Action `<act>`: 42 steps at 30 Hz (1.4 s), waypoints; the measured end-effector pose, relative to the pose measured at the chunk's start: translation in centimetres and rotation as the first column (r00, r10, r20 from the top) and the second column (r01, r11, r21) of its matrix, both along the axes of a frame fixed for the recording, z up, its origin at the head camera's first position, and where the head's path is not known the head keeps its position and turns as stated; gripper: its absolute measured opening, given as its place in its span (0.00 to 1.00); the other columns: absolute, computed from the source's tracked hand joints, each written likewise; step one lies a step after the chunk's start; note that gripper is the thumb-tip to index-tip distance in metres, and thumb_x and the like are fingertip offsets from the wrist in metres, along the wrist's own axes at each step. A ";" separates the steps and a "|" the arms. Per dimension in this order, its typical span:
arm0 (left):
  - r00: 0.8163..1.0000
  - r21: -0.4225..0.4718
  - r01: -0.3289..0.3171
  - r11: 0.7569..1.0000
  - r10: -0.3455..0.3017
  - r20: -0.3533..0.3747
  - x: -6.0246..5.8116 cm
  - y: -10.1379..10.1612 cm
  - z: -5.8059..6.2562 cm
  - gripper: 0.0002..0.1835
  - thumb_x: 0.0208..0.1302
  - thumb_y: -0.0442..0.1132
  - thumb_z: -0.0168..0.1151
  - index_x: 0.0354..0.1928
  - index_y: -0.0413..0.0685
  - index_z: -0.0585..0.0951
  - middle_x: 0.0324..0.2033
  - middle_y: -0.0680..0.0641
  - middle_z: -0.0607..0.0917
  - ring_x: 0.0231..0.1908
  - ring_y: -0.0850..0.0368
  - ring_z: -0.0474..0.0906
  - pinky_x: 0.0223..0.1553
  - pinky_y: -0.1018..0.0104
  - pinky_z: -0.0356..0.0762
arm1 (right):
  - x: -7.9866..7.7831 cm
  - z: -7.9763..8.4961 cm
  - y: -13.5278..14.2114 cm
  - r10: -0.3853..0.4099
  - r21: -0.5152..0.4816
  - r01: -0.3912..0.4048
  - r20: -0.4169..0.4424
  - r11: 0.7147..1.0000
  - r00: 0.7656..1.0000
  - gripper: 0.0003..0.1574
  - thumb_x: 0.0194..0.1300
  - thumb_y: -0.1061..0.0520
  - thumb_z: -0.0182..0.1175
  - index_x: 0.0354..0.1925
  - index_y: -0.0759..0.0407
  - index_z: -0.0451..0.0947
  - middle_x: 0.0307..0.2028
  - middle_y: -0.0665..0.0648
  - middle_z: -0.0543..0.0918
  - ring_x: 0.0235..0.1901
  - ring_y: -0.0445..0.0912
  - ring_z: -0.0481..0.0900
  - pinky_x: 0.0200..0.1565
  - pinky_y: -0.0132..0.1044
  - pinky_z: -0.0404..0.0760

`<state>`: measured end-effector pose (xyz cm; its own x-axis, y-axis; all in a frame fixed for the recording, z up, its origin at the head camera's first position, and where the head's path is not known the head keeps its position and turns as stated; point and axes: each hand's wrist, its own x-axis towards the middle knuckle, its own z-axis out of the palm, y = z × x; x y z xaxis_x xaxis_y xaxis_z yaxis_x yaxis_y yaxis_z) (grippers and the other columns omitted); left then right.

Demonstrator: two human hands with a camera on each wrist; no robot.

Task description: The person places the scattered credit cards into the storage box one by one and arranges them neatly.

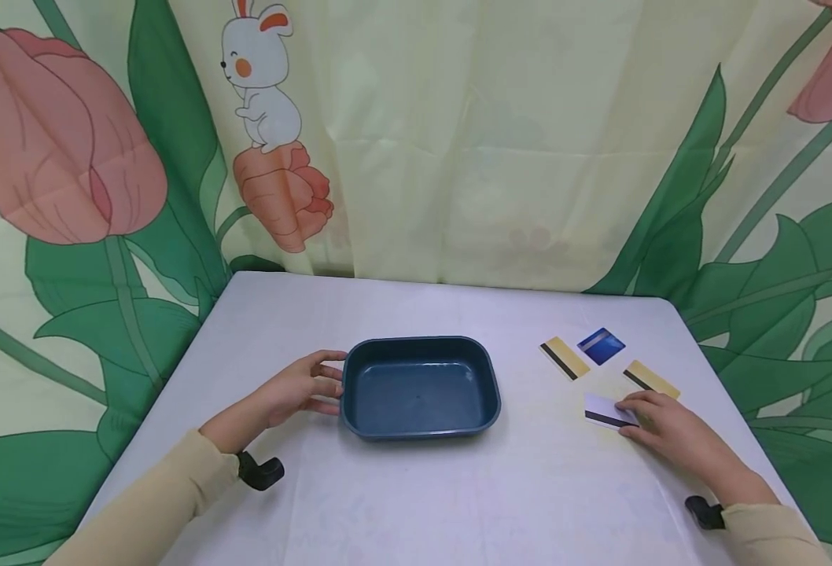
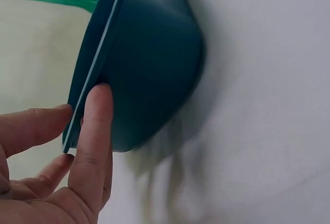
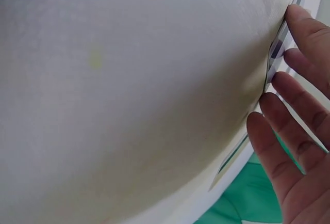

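A dark blue rectangular tray (image 1: 419, 401) stands mid-table. My left hand (image 1: 301, 391) is at its left end, fingers reaching forward. In the left wrist view, fingertips (image 2: 99, 100) touch the outer wall just under the rim, and another fingertip meets the rim. On the right, my right hand (image 1: 667, 432) has thumb and fingertips at the right part of a white card (image 1: 600, 409) with a black stripe, pinching its edges. The card lies low at the tabletop; in the right wrist view the card (image 3: 278, 46) shows almost edge-on, partly covered by fingers.
Beyond the right hand lie a gold card (image 1: 565, 358) with a black stripe, a blue card (image 1: 601, 346) and another gold card (image 1: 652, 379). A white cloth covers the table (image 1: 416, 503). Behind it hangs a curtain (image 1: 494, 157) printed with flowers and a rabbit.
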<state>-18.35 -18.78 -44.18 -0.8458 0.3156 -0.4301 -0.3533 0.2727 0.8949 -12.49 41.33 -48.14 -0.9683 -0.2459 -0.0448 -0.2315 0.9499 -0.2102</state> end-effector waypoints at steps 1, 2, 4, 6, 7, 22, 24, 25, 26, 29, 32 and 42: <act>1.000 -0.001 -0.002 1.000 0.002 -0.003 0.0 0.0 -0.1 0.39 0.69 0.28 0.63 0.78 0.46 0.60 0.63 0.32 0.72 0.44 0.49 0.86 0.46 0.54 0.89 | 0.1 0.0 0.0 -0.008 -0.002 0.008 -0.006 1.000 1.000 0.24 0.62 0.50 0.73 0.53 0.60 0.86 0.54 0.66 0.82 0.56 0.66 0.78 0.55 0.66 0.79; 1.000 0.000 -0.006 1.000 0.006 -0.005 0.0 0.1 -0.1 0.40 0.68 0.28 0.63 0.79 0.47 0.60 0.63 0.32 0.72 0.44 0.49 0.85 0.46 0.54 0.89 | 0.1 -0.1 0.0 -0.012 -0.005 0.012 -0.011 1.000 1.000 0.24 0.62 0.50 0.73 0.53 0.60 0.86 0.54 0.66 0.82 0.56 0.67 0.78 0.55 0.67 0.78; 1.000 0.002 -0.013 1.000 0.013 -0.006 0.0 0.2 -0.2 0.42 0.68 0.27 0.64 0.80 0.49 0.59 0.63 0.32 0.72 0.43 0.50 0.85 0.47 0.54 0.89 | 0.3 -0.1 0.1 -0.020 -0.010 0.020 -0.018 1.000 1.000 0.23 0.61 0.50 0.74 0.52 0.59 0.86 0.55 0.67 0.83 0.56 0.68 0.77 0.55 0.68 0.78; 1.000 0.000 -0.024 1.000 0.024 -0.003 0.0 0.2 -0.4 0.43 0.67 0.27 0.65 0.80 0.52 0.57 0.63 0.32 0.71 0.44 0.50 0.84 0.46 0.54 0.89 | 0.4 -0.2 0.1 -0.021 -0.010 0.021 -0.026 1.000 0.999 0.23 0.61 0.50 0.74 0.52 0.58 0.86 0.55 0.67 0.83 0.56 0.68 0.78 0.55 0.68 0.78; 0.999 -0.001 -0.032 0.999 0.032 -0.001 0.0 0.2 -0.4 0.44 0.67 0.27 0.65 0.81 0.53 0.57 0.63 0.33 0.72 0.44 0.50 0.84 0.46 0.54 0.89 | 0.4 -0.2 0.1 -0.020 -0.008 0.020 -0.028 1.000 0.999 0.23 0.61 0.49 0.74 0.52 0.58 0.87 0.55 0.67 0.83 0.56 0.68 0.78 0.55 0.68 0.78; 0.999 0.011 -0.045 0.999 0.045 -0.022 0.3 0.3 -0.8 0.43 0.66 0.27 0.65 0.80 0.57 0.62 0.55 0.36 0.73 0.40 0.51 0.83 0.44 0.56 0.89 | 0.6 -0.1 -0.1 -0.025 -0.010 0.024 -0.069 1.000 0.997 0.22 0.67 0.46 0.70 0.53 0.57 0.86 0.52 0.65 0.86 0.54 0.65 0.82 0.53 0.65 0.81; 0.999 0.011 -0.048 0.999 0.048 -0.022 0.3 0.2 -0.7 0.43 0.66 0.27 0.65 0.80 0.57 0.62 0.54 0.37 0.74 0.39 0.51 0.83 0.43 0.56 0.90 | 0.5 -0.1 -0.1 -0.031 -0.015 0.030 -0.061 0.999 0.998 0.21 0.68 0.47 0.68 0.54 0.56 0.86 0.51 0.65 0.87 0.52 0.64 0.83 0.52 0.64 0.82; 0.999 0.013 -0.049 0.999 0.049 -0.022 0.3 0.2 -0.7 0.43 0.66 0.27 0.65 0.80 0.57 0.62 0.53 0.37 0.74 0.39 0.51 0.83 0.43 0.56 0.90 | 0.4 -0.1 -0.1 -0.035 -0.014 0.034 -0.057 0.999 0.998 0.20 0.69 0.47 0.67 0.54 0.56 0.86 0.50 0.64 0.87 0.51 0.62 0.84 0.51 0.63 0.82; 0.999 0.014 -0.049 0.999 0.049 -0.021 0.3 0.2 -0.8 0.43 0.66 0.27 0.65 0.80 0.56 0.62 0.53 0.37 0.74 0.39 0.51 0.83 0.43 0.56 0.90 | 0.4 -0.1 -0.1 -0.036 -0.014 0.035 -0.053 0.999 0.998 0.20 0.70 0.47 0.67 0.54 0.56 0.86 0.49 0.63 0.88 0.49 0.61 0.85 0.50 0.62 0.83; 0.999 0.018 -0.049 0.999 0.049 -0.012 0.3 0.2 -0.8 0.43 0.66 0.27 0.65 0.80 0.56 0.62 0.53 0.38 0.74 0.39 0.52 0.83 0.43 0.56 0.90 | 0.3 -0.1 -0.1 -0.035 -0.011 0.034 -0.053 0.999 0.998 0.19 0.72 0.49 0.65 0.54 0.57 0.85 0.46 0.61 0.89 0.46 0.58 0.86 0.48 0.61 0.84; 0.999 0.017 -0.053 0.998 0.053 -0.007 0.4 0.3 -0.7 0.43 0.66 0.27 0.65 0.80 0.57 0.62 0.53 0.38 0.74 0.39 0.52 0.83 0.42 0.55 0.90 | 0.3 0.0 0.0 -0.031 -0.013 0.030 -0.058 0.999 0.998 0.17 0.74 0.50 0.62 0.55 0.58 0.85 0.46 0.60 0.89 0.46 0.59 0.86 0.48 0.62 0.84; 0.998 0.018 -0.056 0.998 0.057 -0.004 0.5 0.4 -0.5 0.42 0.67 0.26 0.64 0.80 0.57 0.61 0.52 0.37 0.74 0.38 0.52 0.84 0.40 0.54 0.90 | 0.3 0.2 -0.2 -0.016 0.003 0.017 -0.123 1.000 0.992 0.15 0.77 0.56 0.58 0.55 0.63 0.82 0.48 0.65 0.88 0.49 0.65 0.86 0.50 0.63 0.83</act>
